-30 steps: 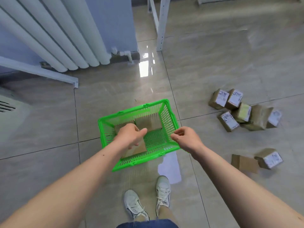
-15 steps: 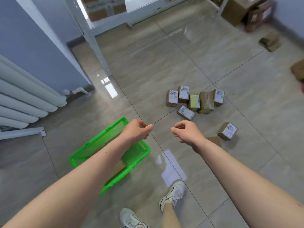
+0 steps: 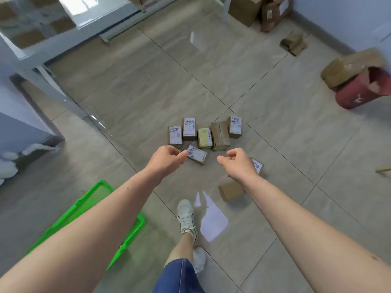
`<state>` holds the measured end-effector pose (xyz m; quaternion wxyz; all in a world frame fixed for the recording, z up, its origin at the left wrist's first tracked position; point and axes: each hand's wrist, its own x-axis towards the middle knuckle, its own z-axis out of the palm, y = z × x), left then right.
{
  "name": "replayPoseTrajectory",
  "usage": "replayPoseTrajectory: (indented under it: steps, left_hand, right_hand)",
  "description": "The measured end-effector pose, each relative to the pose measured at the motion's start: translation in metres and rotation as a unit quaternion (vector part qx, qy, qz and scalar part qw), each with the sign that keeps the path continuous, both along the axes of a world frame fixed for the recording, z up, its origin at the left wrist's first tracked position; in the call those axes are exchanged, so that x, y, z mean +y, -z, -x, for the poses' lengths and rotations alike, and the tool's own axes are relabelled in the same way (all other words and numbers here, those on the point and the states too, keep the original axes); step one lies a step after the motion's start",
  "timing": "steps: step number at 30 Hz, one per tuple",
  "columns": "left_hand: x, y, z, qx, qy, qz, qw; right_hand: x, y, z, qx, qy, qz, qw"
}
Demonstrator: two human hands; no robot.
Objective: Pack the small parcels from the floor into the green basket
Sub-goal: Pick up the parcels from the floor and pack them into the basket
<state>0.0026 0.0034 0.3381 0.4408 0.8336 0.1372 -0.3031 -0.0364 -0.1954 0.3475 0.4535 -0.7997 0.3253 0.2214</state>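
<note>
Parcels bunched on floor, basket behind-left. Left hand, right hand loosely curled, empty. Probably easiest: grab nearest labelled one, one per hand.

A cluster of small labelled cardboard parcels lies on the tiled floor ahead of both hands. The left hand hovers just left of the nearest parcel; the right hand hovers right of it, above another parcel. The green plastic basket sits lower left, under the left forearm.
</note>
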Motion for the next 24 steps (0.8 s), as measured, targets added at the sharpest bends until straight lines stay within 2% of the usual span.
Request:
replayPoseTrajectory:
  steps: [6,13,17,24]
  left_hand:
    - [-0.05,0.02,-0.069,-0.001,0.018,-0.002,1.0]
    - [-0.104,0.077,-0.121,-0.006,0.036,-0.02,0.999]
    - [-0.127,0.14,-0.143,-0.006,0.042,-0.021,0.999]
    - [-0.159,0.293,-0.168,0.014,0.064,-0.022,0.998]
  right_hand:
    - [-0.053,0.019,-0.06,0.015,0.026,0.016,0.999]
    - [-0.092,0.08,-0.106,0.034,0.018,0.026,0.999]
    - [-0.103,0.144,-0.12,0.03,0.003,0.031,0.999]
    - [-0.117,0.296,-0.136,0.043,-0.052,0.078,0.995]
